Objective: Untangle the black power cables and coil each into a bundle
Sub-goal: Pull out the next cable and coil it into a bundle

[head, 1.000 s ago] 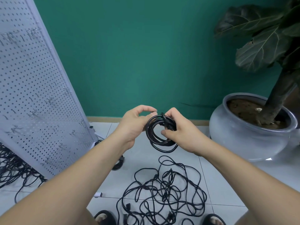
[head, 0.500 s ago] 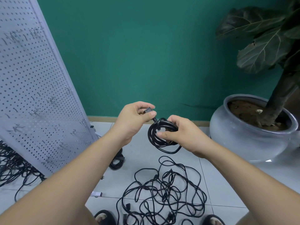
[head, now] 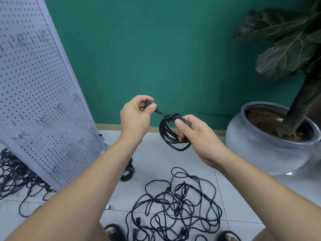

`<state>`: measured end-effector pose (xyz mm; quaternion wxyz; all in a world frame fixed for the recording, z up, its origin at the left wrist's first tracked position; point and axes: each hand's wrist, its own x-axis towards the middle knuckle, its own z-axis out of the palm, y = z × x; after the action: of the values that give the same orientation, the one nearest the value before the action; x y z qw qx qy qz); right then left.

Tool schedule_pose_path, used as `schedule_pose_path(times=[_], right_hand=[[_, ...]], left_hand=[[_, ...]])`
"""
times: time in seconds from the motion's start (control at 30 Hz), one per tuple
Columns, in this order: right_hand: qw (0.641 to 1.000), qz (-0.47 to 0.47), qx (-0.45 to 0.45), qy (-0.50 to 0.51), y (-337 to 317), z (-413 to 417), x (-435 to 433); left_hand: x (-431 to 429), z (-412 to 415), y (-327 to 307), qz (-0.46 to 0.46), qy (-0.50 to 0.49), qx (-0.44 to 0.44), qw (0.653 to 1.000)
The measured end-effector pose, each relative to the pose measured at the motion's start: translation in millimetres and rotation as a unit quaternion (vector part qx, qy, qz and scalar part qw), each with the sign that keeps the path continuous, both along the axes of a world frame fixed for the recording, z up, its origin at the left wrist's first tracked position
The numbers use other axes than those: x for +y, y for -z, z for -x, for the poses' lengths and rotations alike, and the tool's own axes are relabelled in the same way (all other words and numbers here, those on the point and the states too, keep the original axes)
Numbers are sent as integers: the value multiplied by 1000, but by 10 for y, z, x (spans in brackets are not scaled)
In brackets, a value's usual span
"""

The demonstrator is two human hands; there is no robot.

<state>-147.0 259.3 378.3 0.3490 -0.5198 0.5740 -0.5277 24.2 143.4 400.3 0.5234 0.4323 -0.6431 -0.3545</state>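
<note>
- My right hand (head: 196, 134) is closed around the coiled cable (head: 171, 133), thumb pressing the loops together, in the air in front of me above the floor.
- My left hand (head: 137, 117) pinches the plug end (head: 148, 104) of this cable; a short piece runs tight from it to the top of the coil.
- If I pull the plug too strongly, I think the wrap can slide and the loops open.
- If the right thumb relaxes, the coil can fall into the tangled cables (head: 175, 206) on the tiles just below and mix again.
- A finished bundle (head: 127, 171) lies near the pegboard (head: 34, 94).
</note>
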Motion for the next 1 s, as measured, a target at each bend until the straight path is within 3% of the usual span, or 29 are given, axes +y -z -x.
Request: schedule_pose_path(times=[0.13,0.33,0.47,0.6,0.73,0.87,1.0], right_hand=[[997,-6,20,74,32,121,-20],[991,3,22,135,19,187,-51],[992,8,10,126,-1,237,-45],[994,11,23,109,-10,258,-13],[998,20,18,56,-25,290,23],[999,11,23,26,18,323,-1],[1000,-22,3,-18,120,223,-128]], left_hand=[[273,-10,-27,35,1,-40,999],[712,159,62,26,35,-33,998],[764,172,120,11,81,4,997],[619,82,105,8,125,-16,992],[435,-17,28,-95,225,42,969],[252,-93,11,-144,277,8,950],[33,-186,-17,-146,284,-89,943]])
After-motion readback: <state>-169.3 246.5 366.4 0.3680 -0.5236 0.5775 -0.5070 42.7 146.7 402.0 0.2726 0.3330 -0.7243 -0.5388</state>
